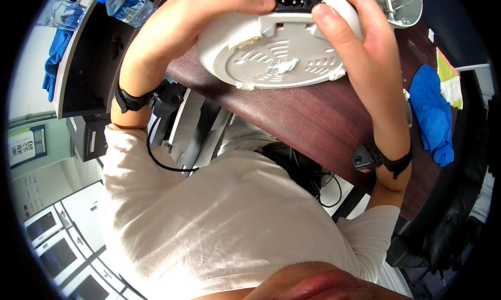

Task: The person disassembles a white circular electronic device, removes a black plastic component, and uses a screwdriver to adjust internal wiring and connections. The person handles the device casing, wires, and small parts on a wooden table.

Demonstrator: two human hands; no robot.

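Note:
Both hands hold up a white rounded appliance (229,44) above the table, its vented underside turned toward me. A black three-pin power inlet (293,2) sits in its upper edge. Gripping its left side, my left hand (222,2) has the thumb beside the inlet. My right hand (360,31) is closed on the other side, with the thumb pressed by the inlet's right end. Most of the other fingers are behind the appliance or cut off by the upper edge. A sticker (282,66) lies across the vents.
Below the appliance runs a dark reddish-brown table (250,107). On its right lie a blue cloth (432,112) and a yellow-and-white packet (449,78). A whitish open container (404,7) stands at the far right. Plastic bottles (128,6) are at upper left, by a black shelf (94,65).

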